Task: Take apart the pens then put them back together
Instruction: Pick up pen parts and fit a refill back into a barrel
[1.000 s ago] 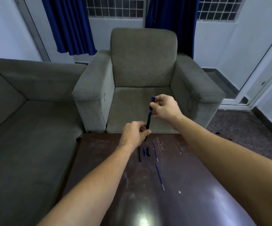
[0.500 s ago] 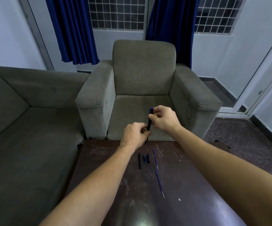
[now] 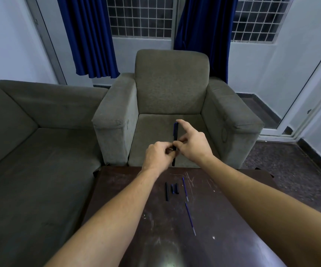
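Dark, almost black, with a blue tint at its top end, the pen (image 3: 175,139) you hold stands nearly upright in the air beyond the far edge of the brown table (image 3: 232,218), in front of the grey armchair (image 3: 172,89). It is slim and straight; its lower tip pokes out below your hands, and its upper part rises clear above them.

Your left hand (image 3: 158,156) is curled closed around the pen's lower half, fingers pinched in on the barrel. Your right hand (image 3: 191,144) meets it from the right, thumb and a bent finger pressing on the barrel at the middle, just above the left hand's hold. Your right index finger (image 3: 183,125) is stretched out straight, up and to the left, its tip beside the pen's top end; whether it touches is not clear.

On the table, nearer to you, lie loose pen parts. A long dark barrel (image 3: 166,191) lies farthest left. Just right of it sit two short dark pieces (image 3: 174,188) side by side, close together. Right of those lies a thin blue refill (image 3: 185,188), and a second thin blue refill (image 3: 190,218) lies nearer you, slanting toward the right. The tabletop is scratched and scuffed. A grey sofa (image 3: 30,151) fills the left side
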